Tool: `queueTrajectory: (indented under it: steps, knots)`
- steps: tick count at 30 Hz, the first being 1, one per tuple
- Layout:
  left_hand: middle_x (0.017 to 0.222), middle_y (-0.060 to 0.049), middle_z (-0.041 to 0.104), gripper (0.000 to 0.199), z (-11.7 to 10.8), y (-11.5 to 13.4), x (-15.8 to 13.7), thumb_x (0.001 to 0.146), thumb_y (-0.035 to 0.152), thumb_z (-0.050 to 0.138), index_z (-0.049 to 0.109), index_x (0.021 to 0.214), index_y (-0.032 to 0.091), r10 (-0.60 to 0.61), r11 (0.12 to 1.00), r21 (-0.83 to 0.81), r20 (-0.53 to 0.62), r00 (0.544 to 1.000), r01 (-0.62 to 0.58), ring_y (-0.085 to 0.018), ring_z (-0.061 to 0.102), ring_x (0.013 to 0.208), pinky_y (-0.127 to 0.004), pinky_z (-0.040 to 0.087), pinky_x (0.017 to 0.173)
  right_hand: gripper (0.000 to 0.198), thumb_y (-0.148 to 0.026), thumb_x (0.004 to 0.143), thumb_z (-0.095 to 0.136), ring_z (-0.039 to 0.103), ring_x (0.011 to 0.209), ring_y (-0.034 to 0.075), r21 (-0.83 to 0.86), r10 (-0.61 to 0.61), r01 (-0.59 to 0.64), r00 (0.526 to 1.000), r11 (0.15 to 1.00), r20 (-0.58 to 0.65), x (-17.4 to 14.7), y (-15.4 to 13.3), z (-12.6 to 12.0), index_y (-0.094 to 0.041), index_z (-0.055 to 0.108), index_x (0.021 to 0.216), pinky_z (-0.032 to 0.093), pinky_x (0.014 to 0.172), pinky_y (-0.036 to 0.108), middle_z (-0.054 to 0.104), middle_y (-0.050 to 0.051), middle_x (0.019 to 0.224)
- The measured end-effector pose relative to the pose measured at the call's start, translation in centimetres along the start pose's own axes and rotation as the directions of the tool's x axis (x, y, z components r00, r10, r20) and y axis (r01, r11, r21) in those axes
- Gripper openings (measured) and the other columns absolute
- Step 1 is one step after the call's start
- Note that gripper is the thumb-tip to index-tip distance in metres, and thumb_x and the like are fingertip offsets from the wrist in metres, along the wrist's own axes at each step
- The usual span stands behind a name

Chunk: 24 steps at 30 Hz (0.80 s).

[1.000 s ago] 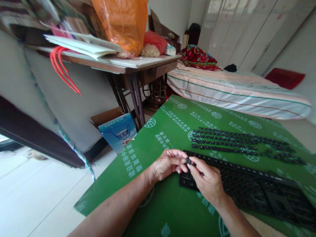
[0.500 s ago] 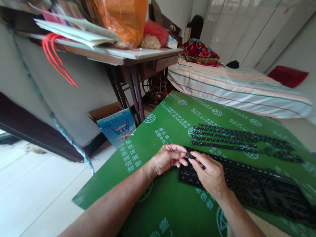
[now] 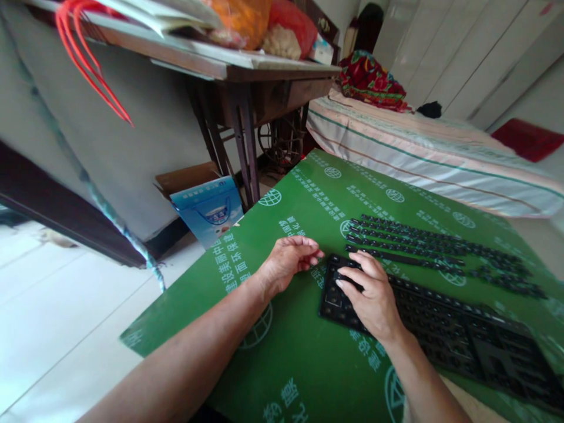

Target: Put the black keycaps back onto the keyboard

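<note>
A black keyboard (image 3: pixel 445 338) lies on the green board, mostly bare of caps, with its upper left corner between my hands. One small black keycap (image 3: pixel 335 258) shows at that corner. My right hand (image 3: pixel 372 296) rests over the keyboard's left end, its fingers apart and touching the key area. Just left of the corner is my left hand (image 3: pixel 293 264), with thumb and fingertips pinched together; whatever they might hold is hidden. Behind the keyboard, loose black keycaps (image 3: pixel 409 235) lie in several rows, with a looser cluster at their right end.
The green board (image 3: pixel 282 346) carries printed white lettering. To the left, a blue box (image 3: pixel 207 205) stands on the floor beside a wooden table (image 3: pixel 282 88) loaded with bags and papers. A bed (image 3: pixel 423 153) with striped bedding lies beyond the board.
The hands have separated: a keycap was between their fingertips, and now one sits at the keyboard's corner. My left hand moved slightly left and up; my right fingers spread over the keyboard. The camera view dipped.
</note>
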State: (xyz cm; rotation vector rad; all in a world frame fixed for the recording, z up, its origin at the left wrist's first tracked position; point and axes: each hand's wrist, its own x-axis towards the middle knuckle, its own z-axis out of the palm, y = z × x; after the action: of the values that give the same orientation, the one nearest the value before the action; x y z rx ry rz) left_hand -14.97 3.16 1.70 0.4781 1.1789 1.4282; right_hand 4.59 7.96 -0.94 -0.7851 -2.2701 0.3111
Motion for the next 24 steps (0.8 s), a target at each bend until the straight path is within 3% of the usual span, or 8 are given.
queueTrajectory:
  steps: [12,24]
  knots:
    - [0.066,-0.004,0.068,0.003,0.5,-0.1,-0.1,0.069,0.015,0.064,0.062,0.068,0.013,0.014,0.994,0.107,-0.014,1.0,-0.012,-0.006,0.055,0.049,-0.018,0.038,0.048,0.018,-0.031,0.083,0.06,0.055,0.108,0.026,-0.009,0.053,-0.053,0.999,0.999,0.0,0.7,-0.1,1.1,-0.022,0.073,0.092,0.045,0.095,0.049,0.063,0.011,0.109]
    - [0.049,0.006,0.054,0.003,1.2,-1.3,0.0,0.064,0.016,0.062,0.062,0.067,0.016,0.133,0.891,0.43,0.057,0.99,-0.144,-0.007,0.045,0.045,-0.02,0.034,0.046,0.016,-0.03,0.08,0.063,0.06,0.098,0.024,0.064,0.162,-0.163,0.987,0.985,0.014,0.9,-0.1,1.0,-0.023,0.074,0.09,0.047,0.093,0.043,0.066,0.008,0.105]
